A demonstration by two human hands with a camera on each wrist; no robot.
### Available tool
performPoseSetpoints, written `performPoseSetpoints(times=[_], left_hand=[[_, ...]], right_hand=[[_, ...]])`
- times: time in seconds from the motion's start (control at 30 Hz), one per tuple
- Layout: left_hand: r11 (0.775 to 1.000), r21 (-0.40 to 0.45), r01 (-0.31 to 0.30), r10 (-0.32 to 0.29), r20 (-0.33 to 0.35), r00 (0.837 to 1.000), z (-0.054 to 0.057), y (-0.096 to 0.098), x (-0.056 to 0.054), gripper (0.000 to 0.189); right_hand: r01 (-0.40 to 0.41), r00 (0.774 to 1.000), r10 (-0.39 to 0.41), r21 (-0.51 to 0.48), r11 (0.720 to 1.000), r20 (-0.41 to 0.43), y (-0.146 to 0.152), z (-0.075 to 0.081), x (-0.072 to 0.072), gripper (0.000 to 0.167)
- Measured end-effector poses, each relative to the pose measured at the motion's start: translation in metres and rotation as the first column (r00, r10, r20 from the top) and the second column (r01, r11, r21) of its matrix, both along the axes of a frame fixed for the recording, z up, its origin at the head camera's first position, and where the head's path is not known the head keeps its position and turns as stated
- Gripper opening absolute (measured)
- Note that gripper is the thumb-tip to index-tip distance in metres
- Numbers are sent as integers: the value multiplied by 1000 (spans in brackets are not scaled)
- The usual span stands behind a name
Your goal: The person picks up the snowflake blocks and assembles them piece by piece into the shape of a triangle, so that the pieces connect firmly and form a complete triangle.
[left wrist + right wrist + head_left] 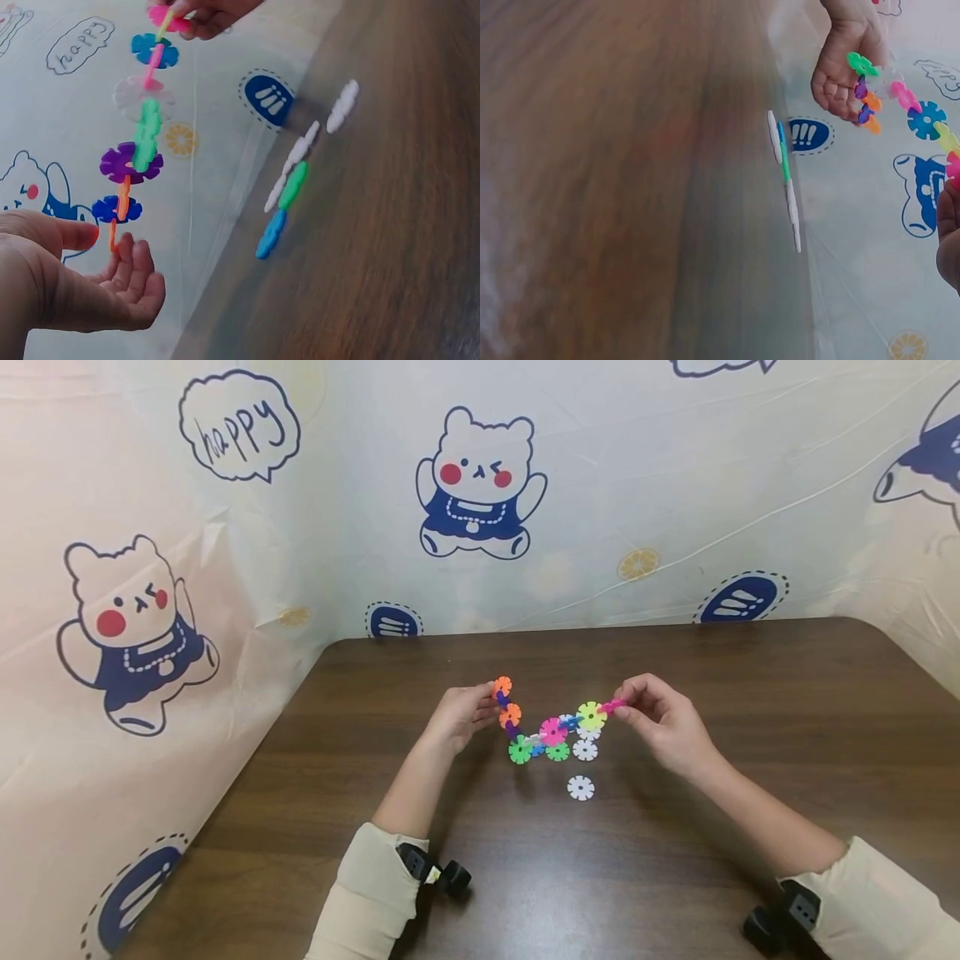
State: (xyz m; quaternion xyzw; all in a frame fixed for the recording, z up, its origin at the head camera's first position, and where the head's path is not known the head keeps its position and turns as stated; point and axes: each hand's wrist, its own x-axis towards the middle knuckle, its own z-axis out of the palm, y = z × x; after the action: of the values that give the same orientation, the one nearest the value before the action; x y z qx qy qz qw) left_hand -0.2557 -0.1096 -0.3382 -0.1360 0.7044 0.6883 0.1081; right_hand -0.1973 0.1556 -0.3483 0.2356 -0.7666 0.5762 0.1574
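A chain of notched plastic discs (553, 732), slotted edge to edge, spans between the two hands above the table. Its colours run from orange and purple through green, clear, pink, blue and yellow to pink. The right hand (663, 722) pinches the pink end disc (954, 166) between thumb and fingers. At the other end, the left hand (82, 292) has thumb and loosely bent fingers spread on either side of the orange end disc (113, 237). In the left wrist view, its fingertips are right at that disc, while the thumb stands off from it.
Loose discs lie flat on the brown wooden table (675, 860) below the chain: a blue one (271, 234), a green one (557, 752) and several white ones, the nearest white disc (581, 788) apart from the others. Behind the table hangs a printed cloth (600, 510) with cartoon bears.
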Motion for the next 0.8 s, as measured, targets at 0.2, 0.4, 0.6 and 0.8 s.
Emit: performPoseSetpoints(times=[0.2,0.4,0.6,0.8], left_hand=[[995,91,-44,43,7,999,4,-3,2,25],[988,132,-83,93,-68,993,14,-8,6,24],[974,184,-136,176,-222,959,25,-11,11,24],[968,134,-211,245,-348,905,36,-14,16,21]], right_hand=[[-14,1000,14,-23,1000,-9,0,-2,-1,15],[-15,1000,15,-41,999,7,1,-2,-7,14],[12,997,-9,-42,999,80,0,-6,-17,11],[54,982,-60,36,998,181,-1,-10,-33,17]])
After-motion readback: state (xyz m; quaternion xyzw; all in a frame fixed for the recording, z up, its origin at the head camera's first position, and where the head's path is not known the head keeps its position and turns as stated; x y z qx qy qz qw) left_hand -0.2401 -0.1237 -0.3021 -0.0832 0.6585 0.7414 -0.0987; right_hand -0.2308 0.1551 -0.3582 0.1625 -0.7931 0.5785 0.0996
